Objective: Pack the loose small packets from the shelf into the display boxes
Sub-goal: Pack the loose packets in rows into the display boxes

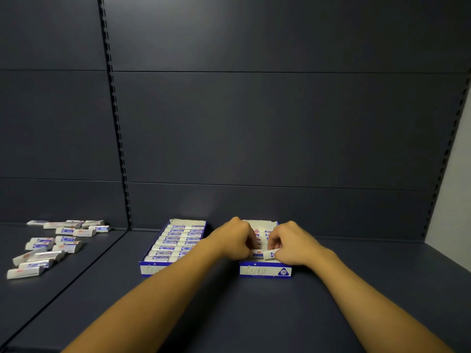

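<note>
Left hand (pixel 238 240) curled over the near end of the right display box (pixel 265 271), fingertips pinching a small white packet (pixel 257 253) at the box's front row. Right hand (pixel 290 244) just beside it, fingers curled round a second white packet (pixel 270 255), the two packets end to end and about touching. Far to the left, on the neighbouring dark shelf (pixel 331 301) section: loose packets (pixel 51 247) scattered flat in a rough pile, white with blue or red print, well apart from both boxes. Toward the middle: left display box (pixel 153 269), blue and white, filled with rows of packets lying side by side. To its right, under both hands: the right display box, blue front marked "2B", holding some packets at the back, fill level hidden by the hands. Behind everything, a dark slotted back panel (pixel 280 123).
</note>
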`<state>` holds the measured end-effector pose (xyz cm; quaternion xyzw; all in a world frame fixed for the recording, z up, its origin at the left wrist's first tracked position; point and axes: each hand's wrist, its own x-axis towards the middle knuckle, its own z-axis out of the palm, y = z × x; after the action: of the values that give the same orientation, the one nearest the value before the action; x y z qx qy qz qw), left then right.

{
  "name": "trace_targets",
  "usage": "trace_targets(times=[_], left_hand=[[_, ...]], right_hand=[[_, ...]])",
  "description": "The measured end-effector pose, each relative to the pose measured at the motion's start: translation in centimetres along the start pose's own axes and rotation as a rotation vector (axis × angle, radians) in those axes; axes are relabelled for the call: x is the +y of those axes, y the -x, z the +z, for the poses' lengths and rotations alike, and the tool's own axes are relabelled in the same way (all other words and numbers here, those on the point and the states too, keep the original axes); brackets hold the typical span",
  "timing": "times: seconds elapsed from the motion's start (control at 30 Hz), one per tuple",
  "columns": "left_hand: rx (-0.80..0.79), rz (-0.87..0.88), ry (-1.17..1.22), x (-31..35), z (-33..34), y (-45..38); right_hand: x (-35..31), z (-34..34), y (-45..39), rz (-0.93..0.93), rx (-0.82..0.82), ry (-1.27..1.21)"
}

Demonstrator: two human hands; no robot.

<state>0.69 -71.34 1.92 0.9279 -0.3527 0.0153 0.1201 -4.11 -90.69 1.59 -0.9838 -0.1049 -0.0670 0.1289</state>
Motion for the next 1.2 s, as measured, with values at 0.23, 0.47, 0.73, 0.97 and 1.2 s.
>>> trace_targets(times=[0.23, 0.47, 0.73, 0.97, 1.2], left_hand=[[-0.011, 0.012, -0.043, 0.3, 0.1, 0.0], [-0.064, 0.028, -0.076, 0.8, 0.1, -0.2], [-0.081, 0.063, -0.104, 1.0, 0.0, 0.0], [-0.050, 0.074, -0.113, 0.9, -0.1, 0.2], [-0.046, 0.075, -0.088, 0.7, 0.2, 0.1]], right_hand=[[-0.2, -0.3, 0.4, -0.024, -0.008, 0.031], [-0.4, -0.5, 0.5, -0.023, -0.038, 0.054], [-0.7, -1.0, 0.5, -0.038, -0.087, 0.106], [-0.9, -0.6, 0.5, -0.005, -0.037, 0.086], [-1.0, -0.1, -0.1, -0.014, -0.046, 0.135]])
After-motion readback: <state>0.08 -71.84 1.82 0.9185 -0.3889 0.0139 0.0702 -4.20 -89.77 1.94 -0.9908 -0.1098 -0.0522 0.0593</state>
